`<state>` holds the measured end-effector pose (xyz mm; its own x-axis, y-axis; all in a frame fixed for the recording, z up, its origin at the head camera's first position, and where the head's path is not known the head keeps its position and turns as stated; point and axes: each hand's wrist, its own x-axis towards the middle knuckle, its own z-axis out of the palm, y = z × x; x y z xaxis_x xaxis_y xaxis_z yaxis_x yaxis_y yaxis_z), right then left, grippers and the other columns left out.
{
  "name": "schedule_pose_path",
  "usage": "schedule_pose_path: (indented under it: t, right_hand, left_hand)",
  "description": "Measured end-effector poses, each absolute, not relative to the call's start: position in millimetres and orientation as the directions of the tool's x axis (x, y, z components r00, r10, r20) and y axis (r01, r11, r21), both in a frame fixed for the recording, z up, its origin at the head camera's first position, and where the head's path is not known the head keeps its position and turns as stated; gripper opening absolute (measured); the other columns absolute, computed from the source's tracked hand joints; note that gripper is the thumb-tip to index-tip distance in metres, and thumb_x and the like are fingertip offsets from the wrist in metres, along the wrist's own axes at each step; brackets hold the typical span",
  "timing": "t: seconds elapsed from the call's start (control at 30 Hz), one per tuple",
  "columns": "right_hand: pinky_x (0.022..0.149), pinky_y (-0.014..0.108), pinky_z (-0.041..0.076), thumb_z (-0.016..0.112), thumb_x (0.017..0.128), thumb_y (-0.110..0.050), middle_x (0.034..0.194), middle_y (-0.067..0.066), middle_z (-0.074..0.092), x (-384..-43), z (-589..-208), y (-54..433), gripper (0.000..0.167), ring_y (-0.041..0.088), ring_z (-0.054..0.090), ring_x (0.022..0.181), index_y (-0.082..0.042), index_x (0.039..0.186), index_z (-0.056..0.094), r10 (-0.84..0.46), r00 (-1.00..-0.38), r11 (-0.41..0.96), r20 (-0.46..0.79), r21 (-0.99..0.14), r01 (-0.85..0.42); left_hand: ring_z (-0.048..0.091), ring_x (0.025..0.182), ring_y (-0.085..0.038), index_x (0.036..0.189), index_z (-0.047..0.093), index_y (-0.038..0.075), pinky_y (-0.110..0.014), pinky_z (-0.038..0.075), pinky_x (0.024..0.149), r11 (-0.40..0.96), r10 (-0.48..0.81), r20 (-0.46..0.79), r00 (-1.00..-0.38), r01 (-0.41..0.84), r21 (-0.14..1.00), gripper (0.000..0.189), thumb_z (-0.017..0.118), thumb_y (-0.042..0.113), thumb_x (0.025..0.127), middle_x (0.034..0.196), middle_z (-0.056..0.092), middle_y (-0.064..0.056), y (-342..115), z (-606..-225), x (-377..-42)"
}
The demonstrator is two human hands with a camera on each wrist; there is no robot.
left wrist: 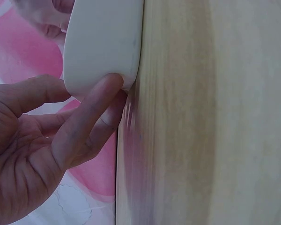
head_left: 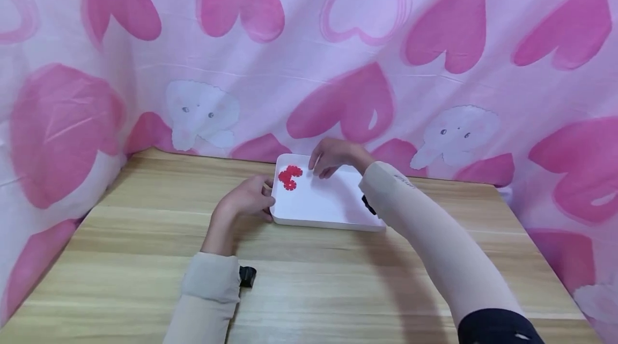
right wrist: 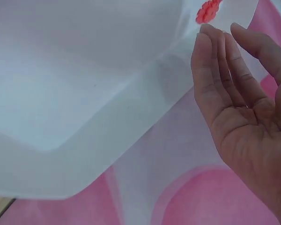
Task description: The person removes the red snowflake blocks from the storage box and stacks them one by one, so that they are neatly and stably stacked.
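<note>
Found red pieces (head_left: 285, 176) in left end of white tray (head_left: 304, 207), long axis left to right; positioned between left hand (head_left: 247, 196), gripping tray end, and right hand (head_left: 334, 154) above, narrowly parted, apparently empty.

The table (head_left: 299, 285) has a pale, wood-grained, streaked top. A shallow white tray (head_left: 321, 210) with rounded corners rests on it, the table's far edge close behind the tray; a soft shadow (head_left: 403, 279) crosses the wood in front of the tray's right end.

Left fingers (left wrist: 86, 110) bent, right fingers (right wrist: 205, 70) seemingly relaxed
</note>
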<state>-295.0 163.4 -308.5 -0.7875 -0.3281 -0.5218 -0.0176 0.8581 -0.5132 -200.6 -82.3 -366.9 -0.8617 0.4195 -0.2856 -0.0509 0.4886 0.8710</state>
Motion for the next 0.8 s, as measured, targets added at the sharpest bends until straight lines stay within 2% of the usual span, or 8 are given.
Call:
schedule_pose_path:
  t: [0.13,0.4,0.63,0.8]
  right_hand:
    - [0.095,0.034,0.067,0.074,0.099,-0.008,0.121,0.015,0.075,-296.4,-312.5,149.8,0.03,0.032,0.076,0.109,-0.001,0.128,0.075,-0.345,-0.779,0.857,-0.523,-0.514,-0.035]
    - [0.09,0.031,0.067,0.078,0.096,-0.01,0.108,0.008,0.072,-296.1,-320.0,126.1,0.02,0.019,0.069,0.088,-0.004,0.115,0.079,-0.364,-0.759,0.869,-0.539,-0.491,-0.068]
    - [0.094,0.033,0.067,0.083,0.093,-0.011,0.11,0.009,0.069,-293.7,-326.4,105.6,0.023,0.022,0.068,0.094,-0.004,0.115,0.078,-0.336,-0.766,0.91,-0.548,-0.397,-0.116]
    - [0.092,0.032,0.067,0.086,0.09,-0.01,0.103,0.008,0.067,-288.1,-331.9,96.0,0.023,0.021,0.069,0.091,-0.002,0.109,0.074,-0.322,-0.788,0.931,-0.524,-0.325,-0.164]
  left_hand:
    - [0.077,0.082,-0.03,0.15,0.044,-0.01,-0.04,0.069,0.08,0.499,0.418,-0.289,-0.861,-0.048,0.865,0.052,0.058,-0.002,0.101,0.11,0.065,-0.024,-82.0,-364.7,-199.4]
    - [0.078,0.079,-0.027,0.151,0.043,-0.01,-0.037,0.069,0.081,0.515,0.428,-0.296,-0.854,-0.039,0.856,0.053,0.057,-0.001,0.101,0.106,0.068,-0.023,-79.4,-362.2,-199.5]
    - [0.079,0.078,-0.028,0.149,0.043,-0.011,-0.037,0.069,0.08,0.501,0.441,-0.29,-0.849,-0.035,0.865,0.052,0.055,-0.003,0.099,0.104,0.068,-0.023,-76.8,-361.4,-197.4]
    - [0.078,0.077,-0.026,0.146,0.044,-0.011,-0.036,0.069,0.078,0.507,0.44,-0.294,-0.848,-0.036,0.861,0.049,0.054,-0.003,0.099,0.104,0.068,-0.023,-74.3,-360.9,-196.8]
